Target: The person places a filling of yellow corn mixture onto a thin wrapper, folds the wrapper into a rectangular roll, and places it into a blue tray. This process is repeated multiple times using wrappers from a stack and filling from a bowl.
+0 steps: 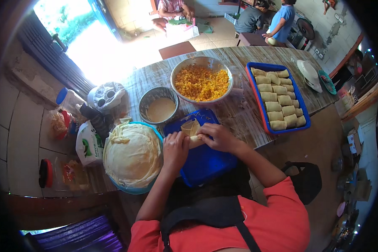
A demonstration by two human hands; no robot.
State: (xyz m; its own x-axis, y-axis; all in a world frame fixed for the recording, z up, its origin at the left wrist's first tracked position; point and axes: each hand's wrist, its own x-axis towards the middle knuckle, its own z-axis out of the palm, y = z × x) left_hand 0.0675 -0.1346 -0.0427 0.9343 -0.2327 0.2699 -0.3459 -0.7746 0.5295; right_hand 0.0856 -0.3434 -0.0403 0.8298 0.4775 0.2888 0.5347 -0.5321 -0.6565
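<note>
Over a blue plastic tray (208, 165), my left hand (176, 149) and my right hand (220, 136) grip the two ends of a partly rolled wrapper (196, 142). Its loose flap points away from me. Left of the tray, a pile of thin round wrappers (132, 154) covers a turquoise plate (126, 188). Beyond my hands stand a metal bowl of pale batter (161, 109) and a wider bowl of orange-yellow chopped filling (201, 83). To the right, finished rolls (283, 100) lie in rows in a blue tray (306, 108) set on a red one.
Jars, a bag of shredded food (56, 124) and a white plastic pack (89, 143) crowd the left side. A stack of white plates (307, 71) and a turquoise dish (327, 82) stand at the far right. Other people (280, 23) sit or stand beyond the wood-patterned table (239, 56).
</note>
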